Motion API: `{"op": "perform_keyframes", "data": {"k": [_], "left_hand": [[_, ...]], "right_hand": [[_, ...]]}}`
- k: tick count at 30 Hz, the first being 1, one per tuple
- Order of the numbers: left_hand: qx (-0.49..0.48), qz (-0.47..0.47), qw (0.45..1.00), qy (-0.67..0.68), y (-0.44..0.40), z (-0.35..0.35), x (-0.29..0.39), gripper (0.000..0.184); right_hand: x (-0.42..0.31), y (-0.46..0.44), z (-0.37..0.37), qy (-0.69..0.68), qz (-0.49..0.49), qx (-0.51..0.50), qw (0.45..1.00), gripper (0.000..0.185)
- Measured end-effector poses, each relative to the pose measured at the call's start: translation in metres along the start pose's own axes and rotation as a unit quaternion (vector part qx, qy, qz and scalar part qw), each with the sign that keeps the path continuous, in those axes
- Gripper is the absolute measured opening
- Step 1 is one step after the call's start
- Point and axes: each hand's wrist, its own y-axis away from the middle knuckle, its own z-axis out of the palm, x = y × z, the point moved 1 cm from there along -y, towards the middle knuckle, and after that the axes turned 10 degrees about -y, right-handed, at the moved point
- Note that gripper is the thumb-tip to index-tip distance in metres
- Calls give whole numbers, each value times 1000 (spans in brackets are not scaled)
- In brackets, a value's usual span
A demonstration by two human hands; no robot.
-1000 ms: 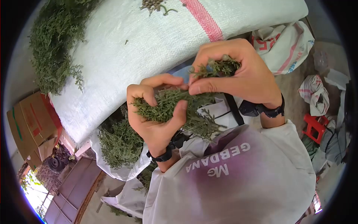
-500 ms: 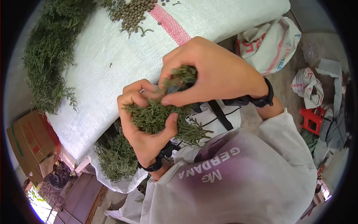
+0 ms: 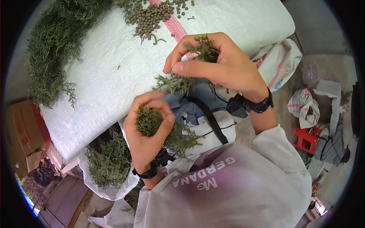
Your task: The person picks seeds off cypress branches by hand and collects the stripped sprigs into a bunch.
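Both hands in use over the near edge of a large white woven sack (image 3: 102, 91). The left hand (image 3: 146, 142) is curled around a green sprig (image 3: 148, 121), its feathery tips spilling out beside the thumb. The right hand (image 3: 232, 70), apart from the left and farther forward, grasps a leafy cutting (image 3: 176, 83) between thumb and fingers; round greenish cones show at the top of its bunch. Beyond the left hand, a heap of small brown round cones (image 3: 146, 19) lies on the sack, across part of its red stripe (image 3: 175, 28). Left of the heap rests a mass of foliage (image 3: 53, 49). Beside and below the left hand, an open white bag (image 3: 89, 178) holds further greenery (image 3: 108, 161). Well apart, to the right of the right hand, stands a red stool (image 3: 307, 139).
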Motion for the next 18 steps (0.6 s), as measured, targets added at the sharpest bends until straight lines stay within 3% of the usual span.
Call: {"op": "perform_keyframes", "data": {"k": [2,3,5,16,18], "left_hand": [[-13,-6,1000,-4,0,-2,-6,39],[6,-15,998,65,1,-2,-9,36],[46,-37,978,198,1,-4,-12,31],[163,-38,966,199,-19,19,-2,12],[165,-27,966,195,-22,19,-6,11]], "right_hand": [[-11,2,-1,-20,80,41,996,11],[-14,4,-1,-30,119,61,991,10],[-10,8,2,-35,114,76,990,10],[15,26,34,40,93,156,982,11],[20,28,39,100,22,139,985,13]]}}
